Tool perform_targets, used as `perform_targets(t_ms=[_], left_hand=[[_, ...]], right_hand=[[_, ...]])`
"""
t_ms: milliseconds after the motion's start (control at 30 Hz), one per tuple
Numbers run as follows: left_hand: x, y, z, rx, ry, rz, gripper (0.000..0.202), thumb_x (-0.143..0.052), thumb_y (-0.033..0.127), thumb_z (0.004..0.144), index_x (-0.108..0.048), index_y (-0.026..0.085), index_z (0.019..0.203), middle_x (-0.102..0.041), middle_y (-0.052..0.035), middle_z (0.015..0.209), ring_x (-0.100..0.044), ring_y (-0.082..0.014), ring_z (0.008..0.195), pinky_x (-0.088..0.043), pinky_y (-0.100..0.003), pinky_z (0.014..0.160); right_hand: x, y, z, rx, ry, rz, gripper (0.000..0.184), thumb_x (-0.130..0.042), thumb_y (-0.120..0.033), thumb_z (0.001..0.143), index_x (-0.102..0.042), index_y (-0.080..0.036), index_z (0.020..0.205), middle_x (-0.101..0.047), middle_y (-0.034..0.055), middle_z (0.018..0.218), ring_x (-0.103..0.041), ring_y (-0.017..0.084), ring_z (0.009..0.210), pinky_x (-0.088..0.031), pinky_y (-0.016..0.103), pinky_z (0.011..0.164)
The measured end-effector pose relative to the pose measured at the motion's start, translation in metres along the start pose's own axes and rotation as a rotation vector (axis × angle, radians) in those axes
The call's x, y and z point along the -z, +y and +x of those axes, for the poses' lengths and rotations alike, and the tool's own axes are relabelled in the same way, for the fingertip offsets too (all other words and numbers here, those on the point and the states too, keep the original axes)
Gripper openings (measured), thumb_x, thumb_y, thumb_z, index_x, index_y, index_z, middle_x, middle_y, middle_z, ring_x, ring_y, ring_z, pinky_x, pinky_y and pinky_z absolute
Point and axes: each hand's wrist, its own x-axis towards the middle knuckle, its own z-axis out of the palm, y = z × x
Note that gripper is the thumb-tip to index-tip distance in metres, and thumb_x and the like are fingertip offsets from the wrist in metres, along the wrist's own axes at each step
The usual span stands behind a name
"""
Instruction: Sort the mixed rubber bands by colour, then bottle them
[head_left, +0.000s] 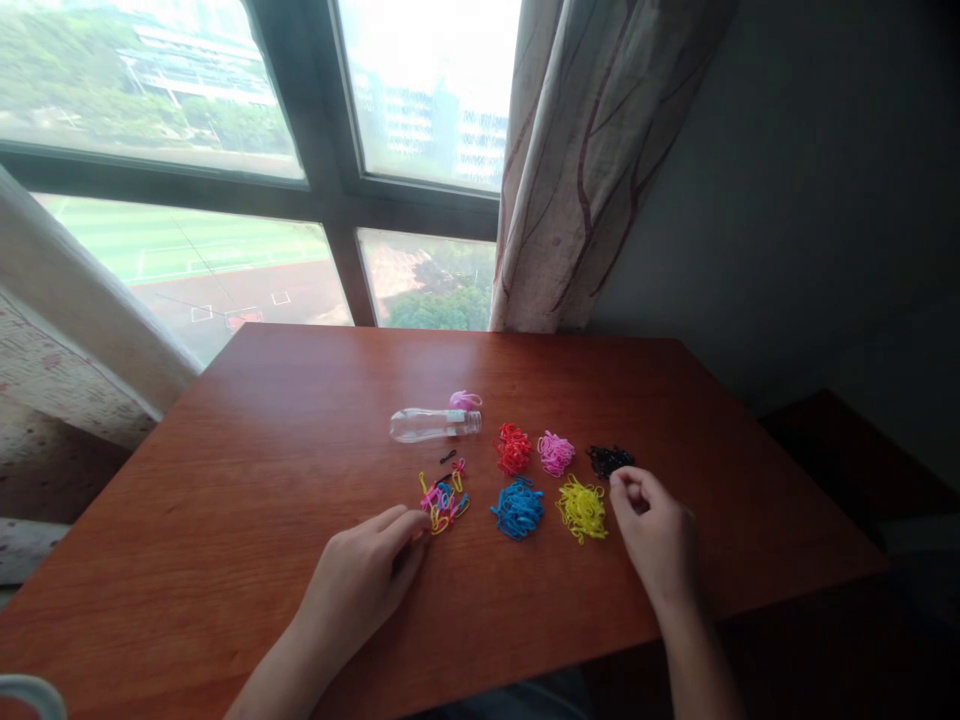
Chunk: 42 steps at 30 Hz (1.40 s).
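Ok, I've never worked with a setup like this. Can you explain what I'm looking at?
There is no machine here: these are a person's two bare hands. The single picture comes from a camera worn on their head, looking forward and down over a wooden table by a window.

On the table lie five piles of small looped pieces: red, pink, black, blue and yellow. A mixed-colour pile is further left, with a clear bottle on its side beyond it.

The left hand is at the mixed pile; the right hand is beside the black one. I can't tell whether either holds a piece.
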Motion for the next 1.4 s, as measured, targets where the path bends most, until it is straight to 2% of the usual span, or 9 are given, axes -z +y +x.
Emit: perform_targets(t_ms=[100, 200, 433, 633, 733, 867, 1100, 1233, 1400], left_hand=[[-0.001, -0.001, 0.000, 0.005, -0.005, 0.000, 0.021, -0.042, 0.024, 0.097, -0.063, 0.025, 0.096, -0.070, 0.0011, 0.084, -0.066, -0.0137, 0.066, -0.044, -0.022, 0.059], [-0.002, -0.002, 0.000, 0.003, -0.007, -0.003, 0.021, -0.043, 0.024, 0.097, -0.063, 0.025, 0.096, -0.070, 0.0011, 0.085, -0.067, -0.0140, 0.068, -0.045, -0.022, 0.059], [0.000, -0.001, 0.001, -0.004, 0.003, -0.011, 0.021, -0.042, 0.023, 0.097, -0.063, 0.025, 0.096, -0.071, 0.0011, 0.085, -0.067, -0.0137, 0.068, -0.045, -0.022, 0.060], [0.002, 0.000, -0.001, 0.010, -0.012, -0.024, 0.021, -0.042, 0.024, 0.097, -0.063, 0.024, 0.095, -0.070, 0.0006, 0.084, -0.067, -0.0138, 0.067, -0.046, -0.022, 0.060], [0.002, 0.001, 0.000, 0.012, -0.005, -0.028, 0.022, -0.042, 0.024, 0.096, -0.064, 0.024, 0.094, -0.070, 0.0002, 0.084, -0.066, -0.0136, 0.067, -0.046, -0.022, 0.060], [0.004, 0.003, 0.001, 0.016, -0.012, -0.025, 0.021, -0.043, 0.024, 0.096, -0.064, 0.024, 0.093, -0.070, -0.0001, 0.083, -0.066, -0.0138, 0.067, -0.046, -0.022, 0.060], [0.003, 0.002, 0.000, 0.027, -0.013, -0.029, 0.022, -0.042, 0.025, 0.097, -0.064, 0.024, 0.096, -0.071, -0.0003, 0.086, -0.067, -0.0139, 0.069, -0.047, -0.022, 0.062], [0.000, 0.002, 0.000, 0.047, -0.032, 0.002, 0.020, -0.045, 0.028, 0.097, -0.064, 0.024, 0.096, -0.071, -0.0006, 0.086, -0.068, -0.0153, 0.071, -0.047, -0.023, 0.063], [-0.001, 0.003, 0.000, 0.069, -0.051, 0.045, 0.017, -0.050, 0.032, 0.096, -0.065, 0.025, 0.096, -0.073, -0.0005, 0.089, -0.070, -0.0171, 0.074, -0.049, -0.025, 0.064]], right_hand=[[0.006, 0.025, 0.019, -0.064, 0.027, -0.046, 0.030, -0.053, -0.048, 0.084, -0.068, -0.021, 0.083, -0.063, 0.0007, 0.061, -0.059, 0.018, 0.055, -0.040, 0.027, 0.058], [0.004, 0.037, 0.030, -0.112, 0.023, -0.060, 0.032, -0.052, -0.049, 0.082, -0.068, -0.021, 0.083, -0.065, 0.0024, 0.062, -0.060, 0.019, 0.057, -0.040, 0.029, 0.059], [-0.004, 0.045, 0.038, -0.141, -0.006, -0.042, 0.035, -0.050, -0.049, 0.082, -0.070, -0.020, 0.086, -0.070, 0.0063, 0.070, -0.064, 0.022, 0.064, -0.043, 0.030, 0.063], [0.001, 0.044, 0.038, -0.131, -0.020, -0.008, 0.039, -0.051, -0.053, 0.084, -0.071, -0.019, 0.088, -0.071, 0.0064, 0.072, -0.066, 0.023, 0.068, -0.045, 0.030, 0.065], [0.006, 0.028, 0.030, -0.119, 0.017, 0.043, 0.039, -0.053, -0.053, 0.085, -0.071, -0.019, 0.091, -0.071, 0.0064, 0.074, -0.066, 0.022, 0.068, -0.046, 0.029, 0.065], [0.005, -0.013, 0.004, -0.013, 0.013, 0.126, 0.035, -0.054, -0.049, 0.090, -0.072, -0.019, 0.090, -0.069, 0.0038, 0.069, -0.064, 0.019, 0.061, -0.047, 0.026, 0.059], [-0.024, -0.079, -0.054, 0.270, -0.270, 0.324, 0.023, -0.047, -0.027, 0.097, -0.068, -0.022, 0.090, -0.070, 0.0018, 0.075, -0.065, 0.016, 0.063, -0.048, 0.024, 0.063], [-0.038, -0.093, -0.075, 0.307, -0.353, 0.396, 0.017, -0.049, -0.020, 0.095, -0.065, -0.022, 0.093, -0.069, -0.0002, 0.076, -0.065, 0.015, 0.067, -0.045, 0.023, 0.064], [-0.044, -0.096, -0.082, 0.346, -0.387, 0.363, 0.017, -0.048, -0.017, 0.094, -0.064, -0.022, 0.091, -0.068, -0.0005, 0.075, -0.064, 0.016, 0.066, -0.042, 0.024, 0.063]])
